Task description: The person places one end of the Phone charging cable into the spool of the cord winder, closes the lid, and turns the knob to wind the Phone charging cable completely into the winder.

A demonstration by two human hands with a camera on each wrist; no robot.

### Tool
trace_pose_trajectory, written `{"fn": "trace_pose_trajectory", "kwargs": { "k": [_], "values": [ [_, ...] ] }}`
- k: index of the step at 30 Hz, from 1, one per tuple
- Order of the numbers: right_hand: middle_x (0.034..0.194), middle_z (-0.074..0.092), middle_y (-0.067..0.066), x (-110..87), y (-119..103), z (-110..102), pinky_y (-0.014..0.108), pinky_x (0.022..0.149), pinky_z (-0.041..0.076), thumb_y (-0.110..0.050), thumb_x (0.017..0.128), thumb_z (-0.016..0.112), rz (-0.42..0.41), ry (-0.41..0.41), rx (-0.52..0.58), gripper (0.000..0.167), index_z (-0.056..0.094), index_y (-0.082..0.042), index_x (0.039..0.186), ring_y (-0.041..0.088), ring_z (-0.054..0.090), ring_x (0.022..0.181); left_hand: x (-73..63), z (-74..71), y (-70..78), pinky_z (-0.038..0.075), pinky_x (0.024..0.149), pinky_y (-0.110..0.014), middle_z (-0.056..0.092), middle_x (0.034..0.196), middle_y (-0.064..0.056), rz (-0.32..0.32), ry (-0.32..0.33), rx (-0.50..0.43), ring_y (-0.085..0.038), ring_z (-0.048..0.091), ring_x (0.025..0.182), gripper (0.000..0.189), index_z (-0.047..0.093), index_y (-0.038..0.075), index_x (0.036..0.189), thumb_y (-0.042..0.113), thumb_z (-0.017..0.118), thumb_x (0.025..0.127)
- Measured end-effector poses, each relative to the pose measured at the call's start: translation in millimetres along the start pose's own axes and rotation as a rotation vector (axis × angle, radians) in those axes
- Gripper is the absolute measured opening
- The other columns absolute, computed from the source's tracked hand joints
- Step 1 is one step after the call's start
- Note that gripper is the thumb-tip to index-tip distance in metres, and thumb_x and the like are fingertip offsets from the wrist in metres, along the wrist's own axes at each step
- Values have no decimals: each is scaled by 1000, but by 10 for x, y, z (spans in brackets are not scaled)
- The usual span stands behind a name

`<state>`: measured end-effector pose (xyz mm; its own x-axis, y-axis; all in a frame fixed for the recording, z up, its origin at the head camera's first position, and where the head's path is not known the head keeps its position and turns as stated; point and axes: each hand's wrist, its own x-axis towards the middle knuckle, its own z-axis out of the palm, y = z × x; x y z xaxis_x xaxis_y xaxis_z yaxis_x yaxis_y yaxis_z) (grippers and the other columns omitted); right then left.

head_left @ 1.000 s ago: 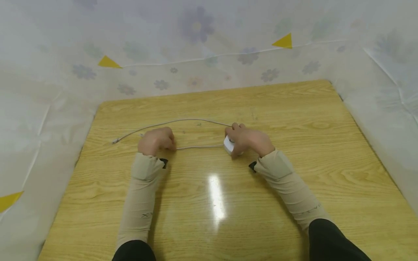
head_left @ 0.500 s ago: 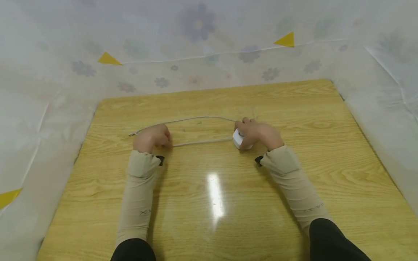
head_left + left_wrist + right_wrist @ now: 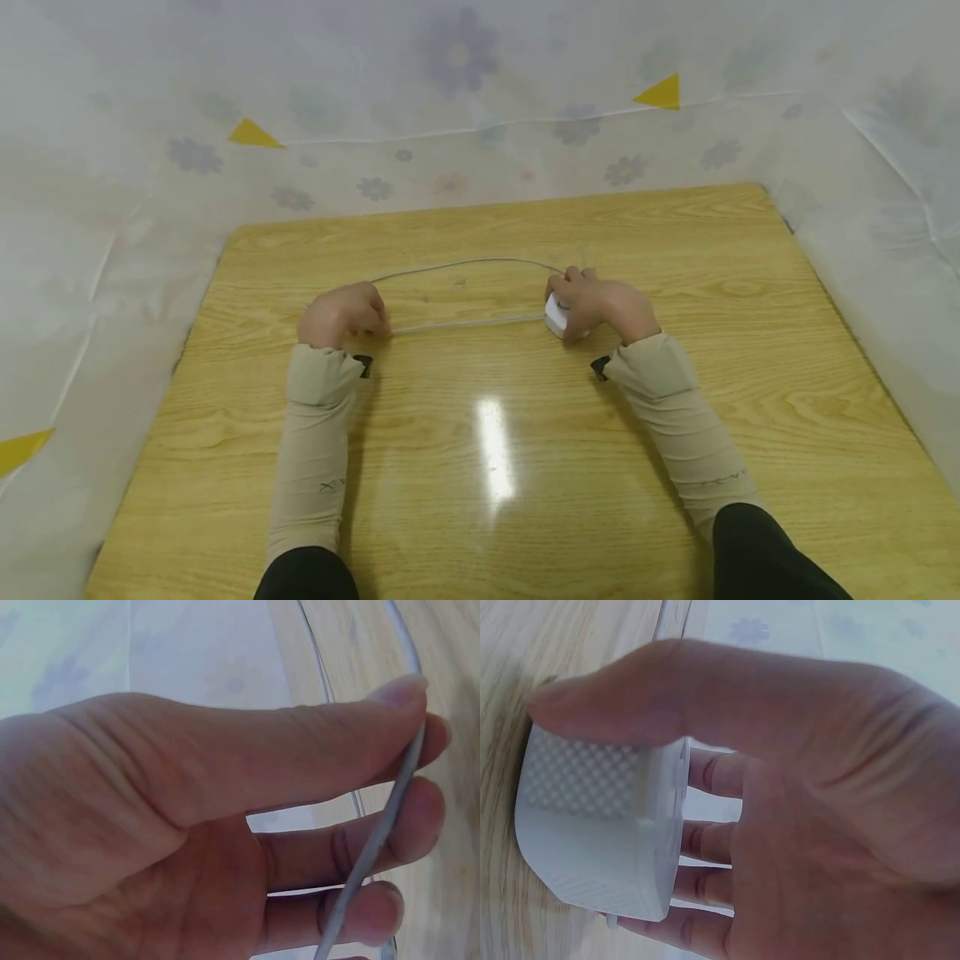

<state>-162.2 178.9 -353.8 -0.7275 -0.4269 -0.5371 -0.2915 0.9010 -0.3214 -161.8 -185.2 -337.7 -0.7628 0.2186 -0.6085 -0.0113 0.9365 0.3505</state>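
Note:
My left hand (image 3: 343, 315) pinches a thin grey-white cable (image 3: 465, 322) between thumb and index finger. In the left wrist view the cable (image 3: 375, 840) crosses over the curled other fingers. From there it runs nearly straight right to a small white case (image 3: 555, 315). My right hand (image 3: 603, 304) grips this case from above. In the right wrist view the case (image 3: 589, 844) shows rounded corners and dimpled side panels, the thumb on one side and fingers on the far side. A second cable stretch (image 3: 465, 262) arcs behind, from the right fingers to behind the left hand, which mostly hides its end.
Both hands work over a wood-grain table (image 3: 480, 450), with a bright light reflection near its middle. A flower-printed white sheet (image 3: 450, 167) hangs along the back and sides. Yellow triangles (image 3: 660, 92) are on the sheet.
My right hand has moved right and slightly back with the white case, and the left hand a little left. The straight cable stretch is longer; the rear cable's tip has slid behind the left hand.

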Motion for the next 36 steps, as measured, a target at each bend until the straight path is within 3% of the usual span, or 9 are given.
{"fn": "trace_pose_trajectory", "kwargs": {
  "k": [8, 16, 28, 36],
  "values": [
    [143, 41, 25, -18, 21, -14, 54, 97, 45, -11, 90, 78, 2, 8, 40, 62, 47, -10, 143, 40, 39, 124, 1, -9, -54, 42, 65, -31, 50, 67, 4, 6, 14, -1, -16, 47, 68, 16, 79, 3, 95, 16, 71, 98],
    [143, 41, 25, 8, 75, -4, 53, 96, 45, -8, 89, 75, 11, 18, 36, 62, 47, -11, 145, 40, 37, 123, -7, -21, -77, 41, 67, -33, 50, 73, 3, -21, -13, -17, -17, 46, 71, 15, 78, 5, 102, 17, 69, 102],
    [143, 40, 26, 3, 118, -25, 55, 97, 45, -8, 90, 75, 22, 27, 56, 62, 47, -9, 144, 42, 39, 123, 29, -62, -191, 46, 75, -35, 60, 83, -4, 135, -47, -42, -18, 49, 74, 18, 75, -2, 101, 11, 63, 105],
    [141, 41, 24, -4, 129, -28, 55, 97, 45, -9, 90, 76, 31, 27, 57, 60, 47, -10, 142, 41, 39, 124, -39, -92, -323, 46, 79, -36, 60, 82, -1, 68, -43, -27, -18, 52, 79, 17, 76, 1, 101, 15, 66, 103]
  ]
}}
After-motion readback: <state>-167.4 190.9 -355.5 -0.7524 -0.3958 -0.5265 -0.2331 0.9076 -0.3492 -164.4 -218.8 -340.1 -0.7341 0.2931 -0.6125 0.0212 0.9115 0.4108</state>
